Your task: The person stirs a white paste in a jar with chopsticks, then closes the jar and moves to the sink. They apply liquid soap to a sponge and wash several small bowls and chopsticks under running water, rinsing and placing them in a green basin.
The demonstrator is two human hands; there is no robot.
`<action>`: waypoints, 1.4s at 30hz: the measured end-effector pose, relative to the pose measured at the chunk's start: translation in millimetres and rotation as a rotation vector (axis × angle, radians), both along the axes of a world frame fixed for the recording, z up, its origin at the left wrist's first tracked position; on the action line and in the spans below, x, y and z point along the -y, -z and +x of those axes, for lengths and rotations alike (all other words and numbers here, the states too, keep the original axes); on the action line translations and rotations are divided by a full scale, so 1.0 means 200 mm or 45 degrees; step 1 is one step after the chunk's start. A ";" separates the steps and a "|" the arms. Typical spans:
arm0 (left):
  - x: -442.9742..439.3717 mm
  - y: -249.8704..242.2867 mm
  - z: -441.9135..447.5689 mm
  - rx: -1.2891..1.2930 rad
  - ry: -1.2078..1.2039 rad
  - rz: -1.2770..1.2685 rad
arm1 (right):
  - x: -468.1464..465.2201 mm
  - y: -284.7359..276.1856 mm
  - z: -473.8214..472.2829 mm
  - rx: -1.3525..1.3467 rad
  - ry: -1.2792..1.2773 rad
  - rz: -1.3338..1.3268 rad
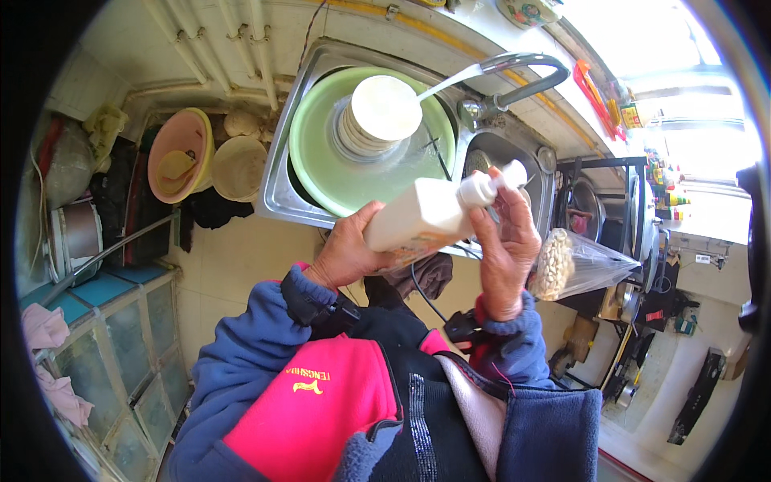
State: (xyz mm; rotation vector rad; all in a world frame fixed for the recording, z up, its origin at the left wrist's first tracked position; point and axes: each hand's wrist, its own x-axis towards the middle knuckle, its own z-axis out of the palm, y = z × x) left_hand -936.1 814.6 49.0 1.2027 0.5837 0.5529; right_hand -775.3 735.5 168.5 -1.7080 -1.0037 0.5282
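Observation:
My left hand (352, 250) grips the lower body of a white plastic pump bottle (421, 214), which lies tilted across the front of the sink. With its fingers around the white pump top, my right hand (509, 244) touches the other end. Beyond the bottle, a light green basin (310, 175) sits in the stainless steel sink (274, 199). A stack of white dishes (385, 111) stands in the water in it. Water runs from the faucet (524, 66) onto the stack's edge. A dark thin item, not clearly identifiable, crosses the basin's right side.
A smaller sink bowl (512, 150) adjoins on the right. A clear plastic bag of pale nuts or beans (557, 265) hangs from the black rack (608, 162). At left are a pink basin (181, 141), a pale bucket (240, 169) and a blue-tiled cabinet top (102, 289).

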 end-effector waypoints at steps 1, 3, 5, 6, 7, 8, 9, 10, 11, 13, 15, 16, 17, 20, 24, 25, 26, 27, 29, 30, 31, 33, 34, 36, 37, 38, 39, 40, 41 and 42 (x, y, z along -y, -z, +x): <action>0.00 0.01 0.01 -0.024 -0.009 -0.005 | 0.00 0.01 -0.03 0.055 0.056 -0.021; -0.01 0.03 0.02 0.026 -0.087 -0.044 | 0.02 -0.01 -0.03 0.394 -0.132 0.208; -0.02 0.03 0.02 0.020 -0.087 -0.059 | 0.03 -0.05 -0.01 0.220 -0.061 0.324; -0.02 0.04 0.02 -0.023 -0.036 0.021 | 0.02 -0.06 0.01 0.053 0.066 0.294; -0.02 0.04 0.02 -0.034 0.023 0.013 | 0.02 -0.08 0.03 -0.044 0.059 0.199; -0.02 0.04 0.03 -0.049 0.054 -0.007 | 0.01 -0.09 0.03 -0.246 -0.041 0.156; -0.03 0.04 0.03 -0.032 0.072 -0.004 | 0.00 -0.10 0.03 -0.474 -0.103 0.134; -0.02 0.04 0.05 0.057 -0.011 -0.040 | 0.01 -0.13 0.01 -0.369 -0.223 0.078; -0.02 0.03 0.06 0.029 -0.077 -0.043 | 0.01 -0.13 -0.01 -0.194 -0.238 0.062; -0.03 0.02 0.07 -0.055 -0.137 -0.041 | 0.03 -0.17 -0.03 -0.269 -0.217 0.172; -0.05 0.00 0.08 -0.003 -0.079 0.051 | 0.05 -0.18 -0.02 -0.432 -0.046 0.121; -0.06 -0.01 0.08 -0.004 -0.067 0.081 | 0.05 -0.18 0.00 -0.331 -0.087 0.171; -0.06 -0.02 0.08 -0.012 -0.016 0.077 | 0.05 -0.17 0.03 -0.259 -0.002 0.176; -0.06 -0.07 0.08 0.017 0.085 0.073 | 0.05 -0.09 0.14 -0.521 -0.236 0.232; -0.01 -0.11 0.11 0.082 0.175 -0.112 | 0.04 0.02 0.17 -0.703 -0.269 0.384; 0.00 -0.11 0.12 0.040 0.149 -0.014 | 0.03 0.03 0.15 -0.403 -0.070 0.245; 0.01 -0.11 0.14 -0.008 0.091 0.079 | 0.02 0.04 0.13 -0.095 0.077 0.180; 0.01 -0.12 0.15 -0.062 0.039 0.174 | 0.02 0.03 0.12 0.236 0.198 0.196; 0.00 -0.12 0.16 -0.100 0.005 0.301 | 0.01 0.00 0.10 0.251 0.253 0.146; -0.01 -0.12 0.16 -0.092 -0.007 0.390 | 0.01 -0.04 0.11 0.176 0.198 0.166; -0.03 -0.12 0.16 -0.056 0.029 0.301 | 0.02 -0.07 0.12 0.100 0.094 0.145; -0.05 -0.12 0.14 0.072 0.124 0.158 | 0.04 -0.15 0.15 -0.245 -0.132 0.210; -0.06 -0.12 0.14 0.091 0.182 0.121 | 0.04 -0.17 0.15 -0.400 -0.288 0.184; -0.05 -0.13 0.13 0.130 0.306 0.055 | 0.03 -0.19 0.15 -0.595 -0.259 0.009; -0.04 -0.14 0.14 0.096 0.261 0.095 | 0.03 -0.18 0.14 -0.594 -0.262 0.149; -0.02 -0.15 0.15 0.057 0.213 0.132 | 0.01 -0.16 0.12 -0.150 -0.117 0.115; -0.01 -0.15 0.15 0.007 0.178 0.167 | 0.00 -0.14 0.11 0.239 0.139 0.009; -0.02 -0.16 0.16 -0.121 0.144 0.345 | 0.00 -0.12 0.10 0.422 0.276 -0.012; -0.02 -0.16 0.16 -0.046 0.154 0.256 | 0.00 -0.11 0.10 0.416 0.251 -0.064; -0.04 -0.17 0.16 0.035 0.188 0.179 | 0.01 -0.11 0.11 0.297 0.191 0.034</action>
